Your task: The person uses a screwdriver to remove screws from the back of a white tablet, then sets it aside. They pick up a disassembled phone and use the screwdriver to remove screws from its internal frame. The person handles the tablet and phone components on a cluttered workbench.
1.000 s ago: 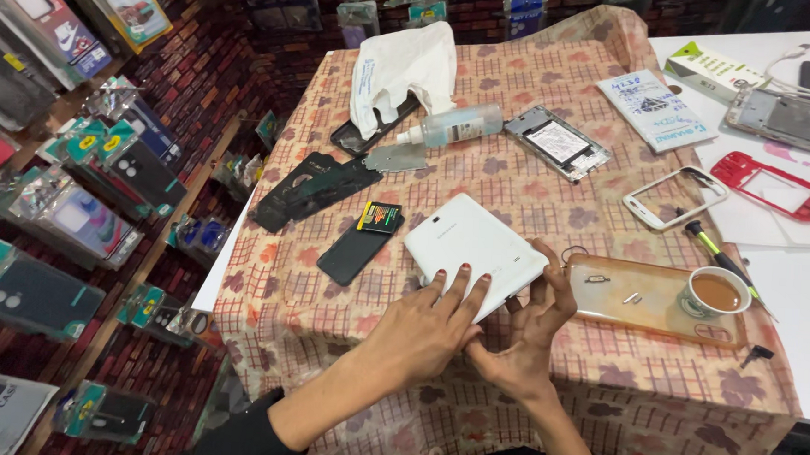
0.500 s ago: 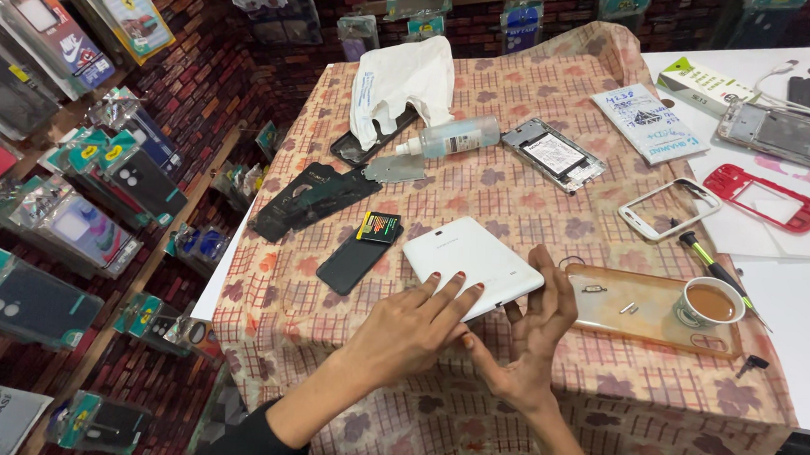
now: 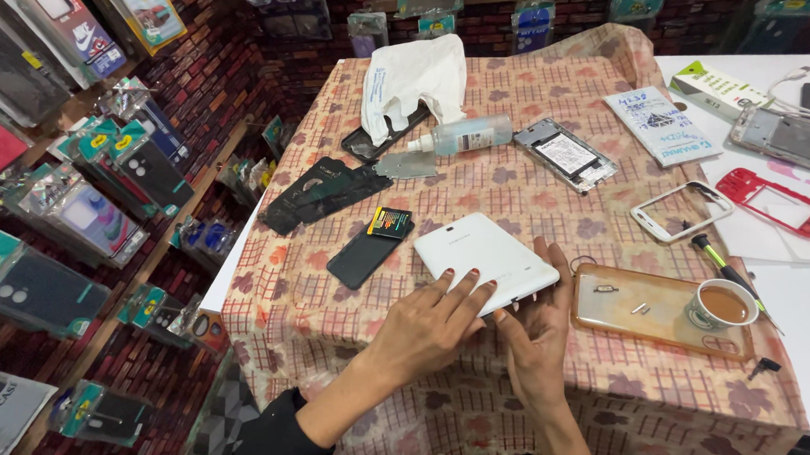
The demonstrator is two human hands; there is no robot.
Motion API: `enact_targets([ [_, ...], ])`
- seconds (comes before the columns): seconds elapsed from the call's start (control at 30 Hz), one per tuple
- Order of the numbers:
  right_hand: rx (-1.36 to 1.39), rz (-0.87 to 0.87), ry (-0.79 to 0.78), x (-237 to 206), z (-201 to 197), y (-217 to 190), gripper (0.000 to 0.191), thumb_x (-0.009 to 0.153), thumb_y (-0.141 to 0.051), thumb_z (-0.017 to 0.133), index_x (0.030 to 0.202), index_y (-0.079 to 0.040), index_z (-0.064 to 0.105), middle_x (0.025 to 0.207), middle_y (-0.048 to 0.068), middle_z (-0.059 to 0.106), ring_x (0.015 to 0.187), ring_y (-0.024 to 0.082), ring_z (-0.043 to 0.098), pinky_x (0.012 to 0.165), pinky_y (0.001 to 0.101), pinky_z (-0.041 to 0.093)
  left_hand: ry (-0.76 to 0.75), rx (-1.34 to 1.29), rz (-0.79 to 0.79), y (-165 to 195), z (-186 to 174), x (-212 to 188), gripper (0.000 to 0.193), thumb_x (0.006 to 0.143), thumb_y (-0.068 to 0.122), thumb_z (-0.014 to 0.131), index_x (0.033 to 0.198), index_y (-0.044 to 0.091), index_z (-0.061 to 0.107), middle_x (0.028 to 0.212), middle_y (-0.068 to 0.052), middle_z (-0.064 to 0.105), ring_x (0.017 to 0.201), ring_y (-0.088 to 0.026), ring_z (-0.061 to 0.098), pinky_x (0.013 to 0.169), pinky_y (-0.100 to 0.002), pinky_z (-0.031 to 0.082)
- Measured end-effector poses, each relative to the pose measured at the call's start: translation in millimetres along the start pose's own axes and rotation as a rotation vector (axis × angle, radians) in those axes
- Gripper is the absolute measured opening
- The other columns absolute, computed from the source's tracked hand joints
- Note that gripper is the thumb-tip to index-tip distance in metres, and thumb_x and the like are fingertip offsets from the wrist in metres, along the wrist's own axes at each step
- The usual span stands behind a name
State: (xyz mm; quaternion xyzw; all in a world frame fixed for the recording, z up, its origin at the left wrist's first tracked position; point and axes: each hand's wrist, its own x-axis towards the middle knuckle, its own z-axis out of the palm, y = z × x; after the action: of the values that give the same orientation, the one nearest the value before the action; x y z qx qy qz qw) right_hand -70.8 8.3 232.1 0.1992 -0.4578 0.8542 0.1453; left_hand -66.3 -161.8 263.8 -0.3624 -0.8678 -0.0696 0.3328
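A white tablet (image 3: pixel 479 254) lies face down on the patterned tablecloth (image 3: pixel 317 315). My left hand (image 3: pixel 428 323) rests its fingers on the tablet's near edge, pressing it down. My right hand (image 3: pixel 536 327) cups the tablet's near right corner, thumb against the edge. A black phone battery (image 3: pixel 363 257) with a small yellow-and-black label (image 3: pixel 390 222) lies just left of the tablet.
A clear amber tray (image 3: pixel 659 315) with small screws and a cup of tea (image 3: pixel 722 304) sits to the right. A screwdriver (image 3: pixel 723 266), white (image 3: pixel 681 211) and red (image 3: pixel 778 203) phone frames, a spray bottle (image 3: pixel 465 135), white cloth (image 3: pixel 413 76), opened phone (image 3: pixel 566 156) and black covers (image 3: pixel 324 191) lie around. Phone cases (image 3: pixel 101 212) hang left.
Both hands stay at the tablet's near edge; my right hand has shifted slightly along the corner. The view has tilted a little.
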Motion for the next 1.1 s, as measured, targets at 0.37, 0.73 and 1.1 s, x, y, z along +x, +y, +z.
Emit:
enact_targets([
  [0.37, 0.024, -0.001, 0.047, -1, -3, 13, 0.082, 0.08, 0.012, 0.054, 0.151, -0.013, 0.021, 0.17, 0.017, 0.021, 0.151, 0.028, 0.034, 0.126, 0.0438, 0.033, 0.004, -0.01, -0.026, 0, 10, -7, 0.05, 0.096, 0.029, 0.067, 0.14, 0.006, 0.06, 0.132, -0.019, 0.068, 0.114, -0.04, 0.069, 0.092, -0.045, 0.059],
  [0.73, -0.144, -0.114, 0.086, -7, 7, 24, 0.076, 0.081, 0.016, 0.052, 0.149, -0.008, 0.027, 0.165, 0.023, 0.028, 0.149, 0.029, 0.038, 0.124, 0.0427, 0.038, -0.026, 0.032, 0.048, -11, 20, -20, 0.057, 0.098, 0.033, 0.067, 0.143, 0.0, 0.055, 0.134, -0.026, 0.064, 0.115, -0.047, 0.067, 0.092, -0.051, 0.059],
  [1.1, -0.165, -0.085, 0.065, -8, 10, 32, 0.074, 0.082, 0.017, 0.057, 0.146, -0.006, 0.027, 0.168, 0.02, 0.022, 0.147, 0.027, 0.041, 0.12, 0.0422, 0.044, -0.203, 0.119, -0.023, -1, -3, -14, 0.059, 0.09, 0.013, 0.058, 0.146, -0.004, 0.05, 0.136, -0.032, 0.06, 0.118, -0.05, 0.064, 0.095, -0.047, 0.057],
])
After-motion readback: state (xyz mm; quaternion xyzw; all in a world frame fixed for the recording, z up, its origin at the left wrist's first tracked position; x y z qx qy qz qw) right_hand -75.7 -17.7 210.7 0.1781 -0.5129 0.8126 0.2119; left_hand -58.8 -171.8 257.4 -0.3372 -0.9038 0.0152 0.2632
